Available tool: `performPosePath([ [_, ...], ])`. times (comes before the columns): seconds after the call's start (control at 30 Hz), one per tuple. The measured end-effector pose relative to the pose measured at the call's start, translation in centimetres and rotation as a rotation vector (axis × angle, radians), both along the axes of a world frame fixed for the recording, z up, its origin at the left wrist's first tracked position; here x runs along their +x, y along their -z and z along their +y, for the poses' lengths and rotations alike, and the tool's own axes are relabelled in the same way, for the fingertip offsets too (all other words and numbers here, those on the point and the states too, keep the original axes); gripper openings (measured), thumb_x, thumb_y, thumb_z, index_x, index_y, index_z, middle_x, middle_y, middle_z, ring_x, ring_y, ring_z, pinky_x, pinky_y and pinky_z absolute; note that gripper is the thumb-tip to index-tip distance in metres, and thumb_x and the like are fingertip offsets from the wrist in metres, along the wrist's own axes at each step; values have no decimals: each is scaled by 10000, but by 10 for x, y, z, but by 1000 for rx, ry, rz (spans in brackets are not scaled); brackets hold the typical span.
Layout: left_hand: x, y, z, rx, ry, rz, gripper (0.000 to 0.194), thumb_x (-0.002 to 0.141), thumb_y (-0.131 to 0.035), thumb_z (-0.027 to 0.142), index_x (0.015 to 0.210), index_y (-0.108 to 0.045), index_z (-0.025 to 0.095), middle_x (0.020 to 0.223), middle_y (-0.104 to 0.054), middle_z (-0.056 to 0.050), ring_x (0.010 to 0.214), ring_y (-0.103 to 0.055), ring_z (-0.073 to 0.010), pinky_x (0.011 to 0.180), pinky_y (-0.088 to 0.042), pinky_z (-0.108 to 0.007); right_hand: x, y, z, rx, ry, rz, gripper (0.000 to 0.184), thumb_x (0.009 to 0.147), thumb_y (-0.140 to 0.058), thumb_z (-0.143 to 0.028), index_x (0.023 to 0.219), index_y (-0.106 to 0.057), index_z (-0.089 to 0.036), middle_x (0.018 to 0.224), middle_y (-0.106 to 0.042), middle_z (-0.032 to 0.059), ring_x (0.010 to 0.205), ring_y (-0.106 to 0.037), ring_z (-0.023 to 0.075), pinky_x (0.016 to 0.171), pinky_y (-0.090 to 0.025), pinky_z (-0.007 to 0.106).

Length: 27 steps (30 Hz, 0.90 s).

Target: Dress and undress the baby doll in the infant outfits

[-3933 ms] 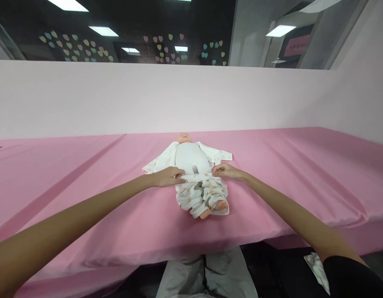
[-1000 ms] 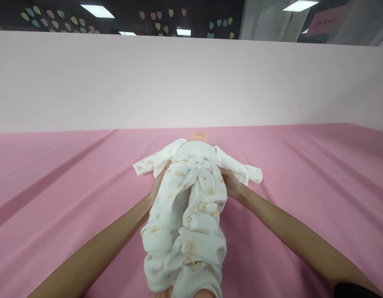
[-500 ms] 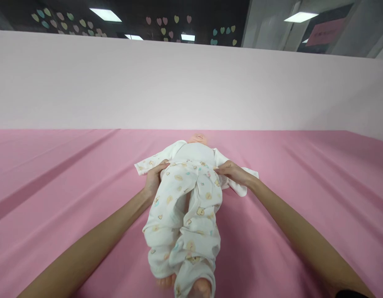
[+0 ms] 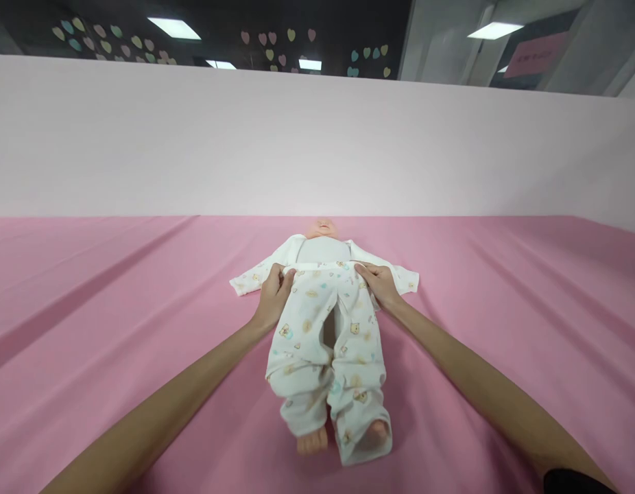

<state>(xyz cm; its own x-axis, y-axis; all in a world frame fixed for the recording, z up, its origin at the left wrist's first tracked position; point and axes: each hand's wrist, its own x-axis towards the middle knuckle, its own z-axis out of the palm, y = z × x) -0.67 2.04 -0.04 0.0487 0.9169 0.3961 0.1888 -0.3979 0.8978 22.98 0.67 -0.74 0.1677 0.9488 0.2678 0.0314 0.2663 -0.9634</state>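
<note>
Pink cloth point(image 4: 476, 309) below, and flat on it, on its back with head near the white wall point(image 4: 317, 144), a baby doll point(image 4: 324, 248)! Gripping the printed trousers point(image 4: 308, 322) by the waistband point(image 4: 322, 265), with the left hand point(image 4: 274, 295) at one corner, with the right hand point(image 4: 380, 283) at the other, thumbs on top, holding the edge straight across the belly. Covering both legs, with one bare foot point(image 4: 312, 441) out past its cuff, the other partly inside. Above, white sleeves point(image 4: 254, 276), spread wide!
</note>
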Motion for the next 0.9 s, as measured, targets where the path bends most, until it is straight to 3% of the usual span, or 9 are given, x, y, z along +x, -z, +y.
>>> performPosePath([
  [0.07, 3, -2, -2, -52, -20, -63, 320, 795, -537, 485, 699, -422, 201, 617, -369, 47, 578, -343, -112, 547, -291, -230, -11, 4, -6, -89, 126, 158, 340, 645, -676, -482, 511, -580, -184, 718, -659, 28, 750, -580, 187, 666, -457, 294],
  [0.13, 5, -1, -3, -209, 25, -202, 339, 764, -560, 514, 726, -433, 202, 625, -418, 45, 566, -380, -108, 537, -314, -227, -20, 5, -13, -228, 193, 280, 357, 618, -685, -507, 522, -559, -187, 583, -609, 13, 626, -546, 172, 559, -433, 286],
  [0.27, 5, 10, -2, -466, 164, -394, 365, 695, -628, 509, 712, -441, 196, 619, -455, 53, 537, -409, -102, 532, -341, -230, -29, 6, -21, -370, 179, 407, 313, 614, -695, -485, 623, -614, -183, 650, -644, 32, 622, -563, 177, 556, -450, 293],
  [0.33, 1, 14, -1, -438, 184, -284, 351, 720, -599, 511, 697, -455, 192, 609, -448, 53, 541, -400, -104, 534, -326, -230, -28, 7, -21, -370, 171, 438, 313, 606, -703, -483, 626, -612, -185, 644, -640, 25, 611, -558, 168, 566, -453, 292],
  [0.43, -6, 15, -2, -270, 170, 44, 350, 804, -491, 510, 665, -452, 192, 610, -448, 41, 595, -402, -125, 570, -309, -242, -24, 9, -18, -334, 156, 378, 374, 573, -723, -504, 516, -531, -188, 524, -558, -15, 526, -484, 126, 524, -413, 273],
  [0.57, -16, 11, 0, -82, 207, 328, 339, 880, -376, 457, 655, -402, 205, 622, -437, 36, 629, -411, -145, 620, -309, -264, -19, 15, -14, -289, 23, 244, 411, 596, -690, -556, 517, -523, -188, 505, -541, -22, 520, -467, 121, 499, -390, 264],
  [0.73, -26, 12, 12, 90, 319, 442, 345, 875, -422, 354, 564, -427, 205, 521, -397, 32, 539, -381, -144, 677, -310, -285, -12, 20, -7, -392, -58, 218, 375, 654, -664, -546, 582, -577, -189, 552, -602, 9, 537, -517, 141, 516, -430, 277],
  [0.9, -32, 15, 18, -73, 394, 345, 462, 790, -564, 394, 402, -399, 206, 406, -309, 37, 445, -272, -119, 643, -315, -291, -2, 14, -1, -543, -127, 188, 351, 705, -654, -506, 665, -616, -160, 613, -640, 36, 540, -550, 135, 538, -461, 274],
])
